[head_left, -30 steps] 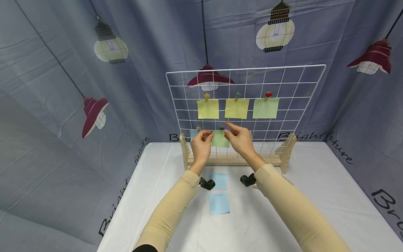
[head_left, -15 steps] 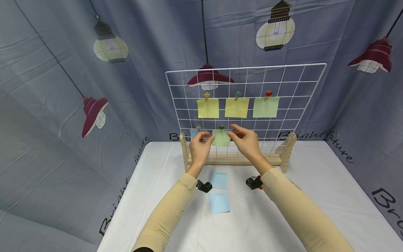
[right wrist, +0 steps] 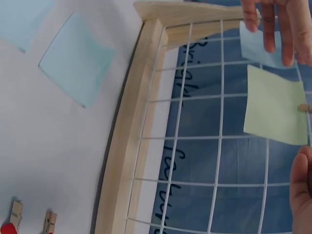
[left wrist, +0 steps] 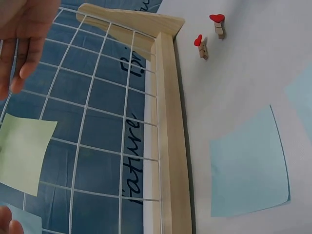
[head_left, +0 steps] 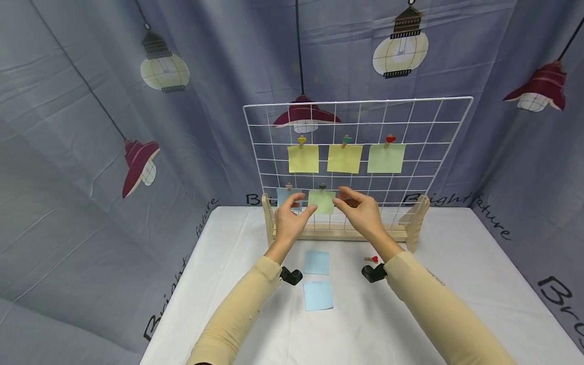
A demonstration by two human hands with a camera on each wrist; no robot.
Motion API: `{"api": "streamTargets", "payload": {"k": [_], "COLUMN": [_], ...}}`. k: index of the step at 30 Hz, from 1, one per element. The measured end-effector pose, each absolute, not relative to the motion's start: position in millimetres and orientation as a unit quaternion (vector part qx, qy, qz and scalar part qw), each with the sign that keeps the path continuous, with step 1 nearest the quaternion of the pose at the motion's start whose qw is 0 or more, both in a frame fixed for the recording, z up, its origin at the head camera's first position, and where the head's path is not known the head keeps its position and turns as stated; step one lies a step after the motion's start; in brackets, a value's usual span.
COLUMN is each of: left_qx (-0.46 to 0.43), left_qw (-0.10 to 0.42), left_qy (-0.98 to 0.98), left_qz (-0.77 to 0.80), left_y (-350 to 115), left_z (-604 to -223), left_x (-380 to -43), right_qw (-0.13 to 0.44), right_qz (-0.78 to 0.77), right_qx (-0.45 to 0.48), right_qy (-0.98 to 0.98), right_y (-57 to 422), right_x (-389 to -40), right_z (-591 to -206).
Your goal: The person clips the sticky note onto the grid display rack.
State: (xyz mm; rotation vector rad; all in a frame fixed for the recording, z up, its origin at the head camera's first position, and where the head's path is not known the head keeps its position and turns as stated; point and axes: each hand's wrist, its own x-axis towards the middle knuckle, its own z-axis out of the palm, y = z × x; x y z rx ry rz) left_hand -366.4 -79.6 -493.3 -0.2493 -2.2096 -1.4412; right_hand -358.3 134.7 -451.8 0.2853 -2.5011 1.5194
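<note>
A light green sticky note [head_left: 322, 202] hangs on the white wire grid [head_left: 358, 103], under a small clothespin with a dark green heart [head_left: 322, 186]. My left hand [head_left: 288, 221] is at the note's left edge, thumb and forefinger parted. Beyond those fingers, a blue sticky note [right wrist: 263, 45] hangs partly hidden on the grid. On the other side, my right hand [head_left: 363, 213] hovers by the note's right edge with its fingers loosely bent. Neither hand holds anything. The right wrist view shows the green note [right wrist: 274, 106] between the two hands.
Higher on the grid hang two yellow notes [head_left: 303, 159] and another green note [head_left: 386, 158], each clipped. A wooden base [head_left: 347, 234] supports the grid. Two blue notes [head_left: 318, 296] lie on the white table, as do two red-heart clothespins [left wrist: 217, 26].
My right hand has drawn back to the right and lower, off the green note. My left fingers have spread apart. A red-heart clothespin on the table has come into sight beside my right wrist.
</note>
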Motion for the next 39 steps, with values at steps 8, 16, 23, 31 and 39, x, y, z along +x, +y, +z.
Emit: {"api": "streamTargets", "payload": {"k": [8, 16, 23, 31, 39], "left_qx": [-0.110, -0.140, -0.143, -0.162, -0.164], "left_qw": [0.225, 0.195, 0.170, 0.144, 0.130], "left_qy": [-0.818, -0.826, -0.837, -0.845, -0.853], "left_qz": [-0.517, -0.509, -0.501, -0.490, -0.478], "left_y": [-83, -90, -95, -97, -100], "left_z": [-492, -494, -495, -494, -495], "left_x": [-360, -354, -346, -339, -334], "right_qw": [0.078, 0.034, 0.028, 0.013, 0.017], "right_qz": [0.513, 0.496, 0.462, 0.460, 0.461], "right_qx": [0.119, 0.136, 0.163, 0.156, 0.169], "right_qy": [-0.847, -0.857, -0.871, -0.874, -0.871], "right_y": [134, 144, 150, 159, 167], "right_x": [-348, -336, -330, -324, -316], "right_z": [-451, -455, -456, -461, -466]}}
